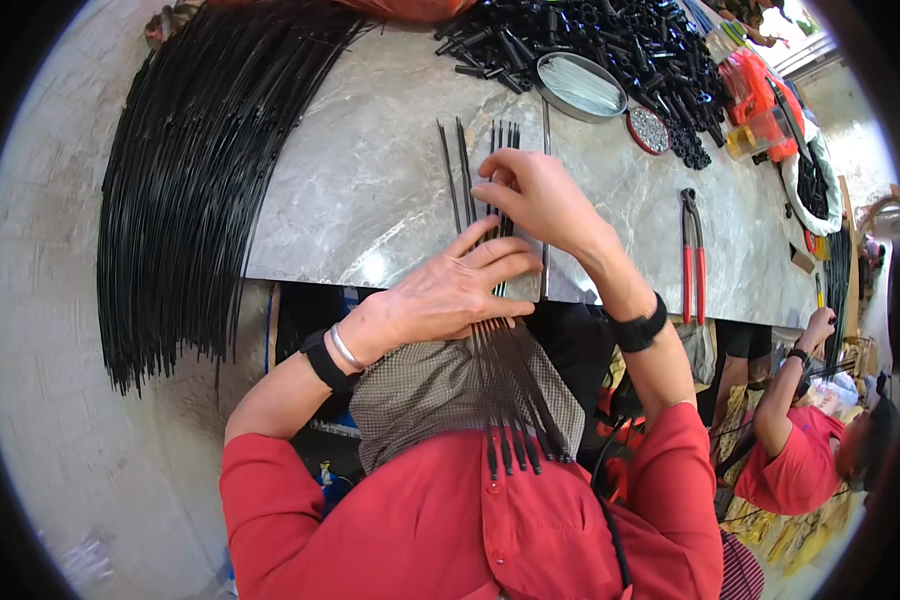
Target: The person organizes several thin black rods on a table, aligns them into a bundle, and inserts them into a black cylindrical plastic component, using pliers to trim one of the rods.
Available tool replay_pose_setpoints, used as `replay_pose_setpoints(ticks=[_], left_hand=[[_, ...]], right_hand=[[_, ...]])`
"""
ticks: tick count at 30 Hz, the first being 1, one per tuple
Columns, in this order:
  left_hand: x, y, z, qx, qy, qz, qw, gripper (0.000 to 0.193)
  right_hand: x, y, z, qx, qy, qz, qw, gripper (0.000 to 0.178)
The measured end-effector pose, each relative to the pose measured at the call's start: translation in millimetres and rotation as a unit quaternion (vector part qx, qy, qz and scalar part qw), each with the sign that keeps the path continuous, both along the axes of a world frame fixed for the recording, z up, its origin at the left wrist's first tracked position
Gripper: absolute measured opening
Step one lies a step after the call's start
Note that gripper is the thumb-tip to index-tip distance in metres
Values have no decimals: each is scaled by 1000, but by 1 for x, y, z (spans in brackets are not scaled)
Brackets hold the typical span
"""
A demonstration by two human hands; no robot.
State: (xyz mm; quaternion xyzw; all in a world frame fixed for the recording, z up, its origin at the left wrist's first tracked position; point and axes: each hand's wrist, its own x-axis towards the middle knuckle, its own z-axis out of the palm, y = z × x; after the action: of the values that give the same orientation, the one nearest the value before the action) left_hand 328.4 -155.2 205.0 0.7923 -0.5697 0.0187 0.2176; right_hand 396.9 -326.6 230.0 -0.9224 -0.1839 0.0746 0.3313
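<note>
Thin black rods [470, 210] cross the near edge of the table [350, 190], near ends over the red shirt [390, 520]; left hand [450, 285] lies across them at that edge, fingers spread, clamping indeterminate. Right hand [542, 202] above the table, thumb and index curled toward each other beside the rods; cannot tell whether any is pinched. Toward the table's far side: oval dish [580, 113], then heaped black parts [610, 50].

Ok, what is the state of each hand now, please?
Left hand: open, spread across the black rods.
Right hand: curled over them; grip cannot be told.
</note>
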Motion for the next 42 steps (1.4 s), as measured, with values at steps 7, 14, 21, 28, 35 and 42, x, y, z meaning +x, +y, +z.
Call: replay_pose_setpoints(ticks=[7, 14, 21, 28, 35, 42], left_hand=[[-2, -1, 5, -43, 20, 67, 997, 84], [-5, 10, -5, -66, 25, 137, 988, 105], [-8, 7, -2, -64, -7, 89, 994, 48], [-8, 4, 0, -63, 12, 66, 996, 26], [-10, 7, 0, -68, 18, 54, 996, 24], [-9, 9, -2, -98, 10, 54, 994, 24]], right_hand=[[-43, -45, -5, 130, 65, -45, 988, 20], [-50, -52, -2, 158, 79, -53, 983, 20], [-27, -25, -9, 121, -15, -9, 992, 22], [-7, 6, -4, 2, -24, 4, 1000, 30], [-2, 11, -11, -38, -16, -7, 999, 24], [-11, 20, -11, -72, -122, -25, 990, 19]])
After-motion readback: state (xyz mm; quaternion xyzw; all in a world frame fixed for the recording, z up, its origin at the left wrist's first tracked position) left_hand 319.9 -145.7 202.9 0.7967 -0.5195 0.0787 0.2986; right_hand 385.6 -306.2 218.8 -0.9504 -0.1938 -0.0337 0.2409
